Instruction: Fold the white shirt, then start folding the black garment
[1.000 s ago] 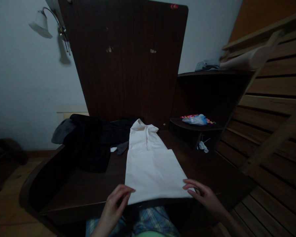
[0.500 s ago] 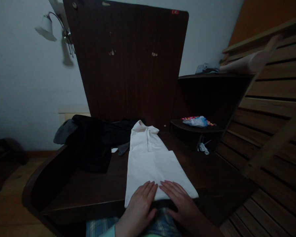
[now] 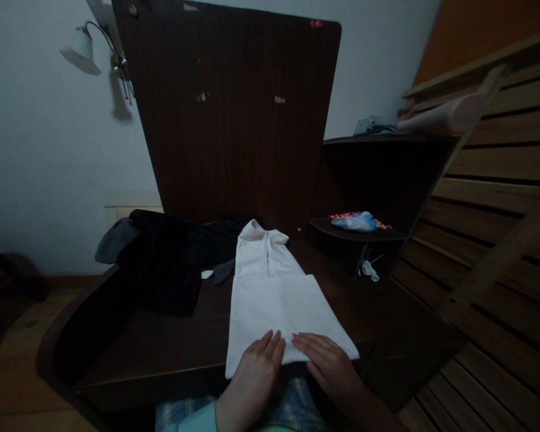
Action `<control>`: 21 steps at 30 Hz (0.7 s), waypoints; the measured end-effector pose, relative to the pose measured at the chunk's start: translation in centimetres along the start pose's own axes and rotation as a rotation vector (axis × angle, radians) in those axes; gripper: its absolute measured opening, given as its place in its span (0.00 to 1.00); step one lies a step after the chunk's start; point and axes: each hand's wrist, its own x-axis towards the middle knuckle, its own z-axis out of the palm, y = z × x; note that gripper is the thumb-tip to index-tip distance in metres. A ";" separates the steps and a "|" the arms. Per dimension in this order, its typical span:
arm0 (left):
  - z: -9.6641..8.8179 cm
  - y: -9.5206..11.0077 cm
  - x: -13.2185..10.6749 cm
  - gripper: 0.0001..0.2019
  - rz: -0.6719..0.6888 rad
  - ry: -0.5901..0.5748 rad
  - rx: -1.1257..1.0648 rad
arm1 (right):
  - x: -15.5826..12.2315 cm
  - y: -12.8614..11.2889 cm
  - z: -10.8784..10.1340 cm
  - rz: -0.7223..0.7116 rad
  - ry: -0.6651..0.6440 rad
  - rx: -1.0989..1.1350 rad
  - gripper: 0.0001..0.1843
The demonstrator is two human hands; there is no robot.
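Observation:
A white collared shirt [image 3: 279,300] lies folded on the dark wooden desk [image 3: 162,348], its collar at the far end and its lower part turned up over the rest. At its near edge, my left hand [image 3: 257,372] has its fingers on top of the cloth, curled over the rim, with the thumb out of sight. Just to the right, my right hand [image 3: 328,363] grips the same edge, fingers together on the fabric and thumb tucked low at the rim. A small gap separates the two sets of fingertips.
Black clothing [image 3: 166,264] is heaped on the desk's left side, with a grey piece [image 3: 117,240] at its end. A plastic bag [image 3: 360,222] sits on the right corner shelf [image 3: 387,236]. Wooden slats [image 3: 490,210] lean along the right, and a dark panel [image 3: 238,132] rises behind.
Both thumbs, visible and apart from the fingers before, have moved in toward the shirt's near edge. My fingers have curled more over the cloth. The shirt lies almost unchanged.

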 end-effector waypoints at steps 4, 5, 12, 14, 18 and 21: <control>-0.2 -2.4 -1.9 0.29 0.004 0.019 0.011 | -1.4 2.6 -0.3 0.080 -0.019 -0.025 0.28; 0.0 -3.1 -2.6 0.30 -0.012 0.035 0.022 | -2.0 3.3 -0.3 0.094 -0.013 -0.038 0.29; -1.1 -6.4 -5.7 0.33 -0.011 0.023 -0.007 | -4.1 4.6 -0.9 0.066 0.028 -0.087 0.24; -2.9 -7.3 -5.5 0.29 -0.026 0.002 -0.045 | -3.5 3.3 -1.3 0.063 0.018 -0.061 0.22; -6.2 -10.4 -5.8 0.22 -0.024 0.083 -0.043 | -1.2 -0.5 -1.5 0.024 -0.047 0.021 0.20; -6.5 -12.7 -7.0 0.17 -0.093 0.169 -0.050 | 1.0 -3.7 -0.3 0.001 -0.136 0.084 0.20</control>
